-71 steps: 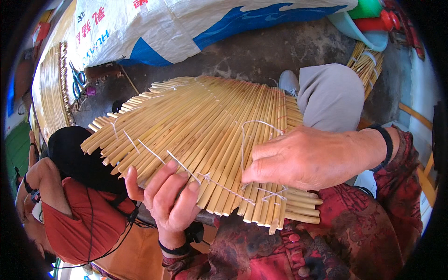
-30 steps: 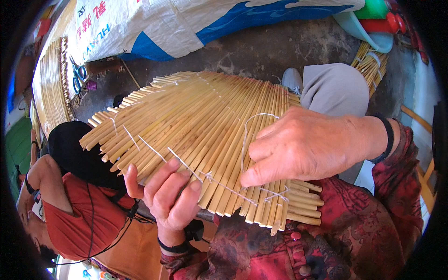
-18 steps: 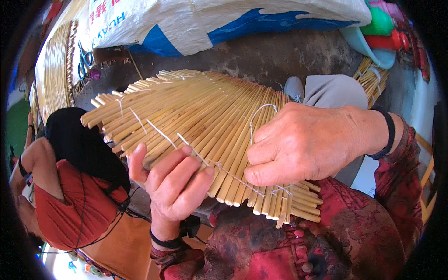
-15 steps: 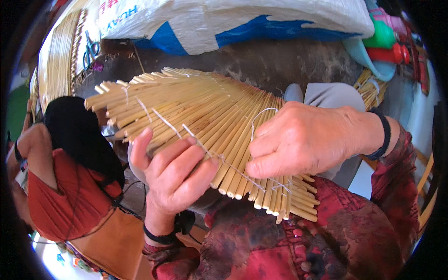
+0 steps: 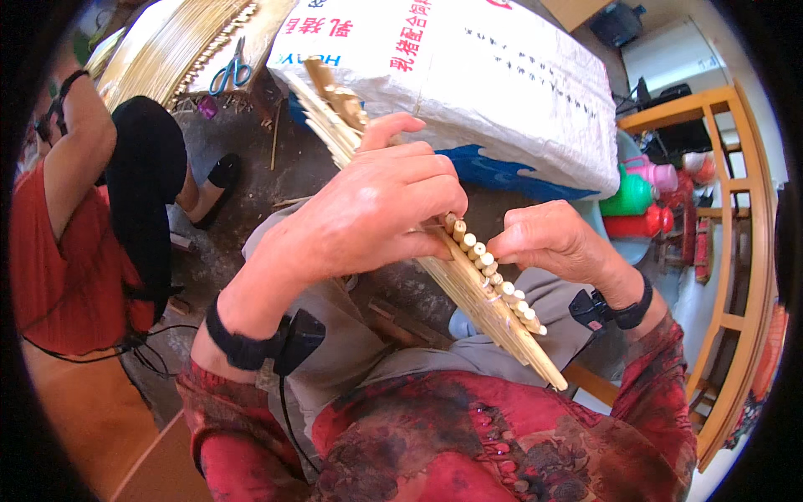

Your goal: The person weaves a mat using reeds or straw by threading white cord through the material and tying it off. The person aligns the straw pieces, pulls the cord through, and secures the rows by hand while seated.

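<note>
A fan-shaped mat of pale, round plant stalks [image 5: 477, 289] is tilted almost edge-on above my lap, its cut ends in a row facing right. White thread shows between some of the ends. My left hand [image 5: 376, 205] is closed around the mat's upper edge, thumb beneath and fingers over the top. The far part of the mat sticks out beyond that hand toward the white sack. Beside the cut ends, my right hand [image 5: 556, 243] pinches thumb and forefinger together against the stalks. Whatever sits in that pinch is too small or hidden to make out.
A large white woven sack [image 5: 502, 92] lies ahead. At far left are blue-handled scissors [image 5: 232, 69] and another stalk mat [image 5: 171, 46]. A person in red [image 5: 71, 243] sits at left. On the right stand a light-blue basin [image 5: 629, 159], a green bottle [image 5: 629, 194] and a wooden frame [image 5: 736, 243].
The mat has swung from lying broad and flat to nearly edge-on. My left hand has shifted onto its upper edge; my right hand has moved to its cut ends. The view has also shifted.
</note>
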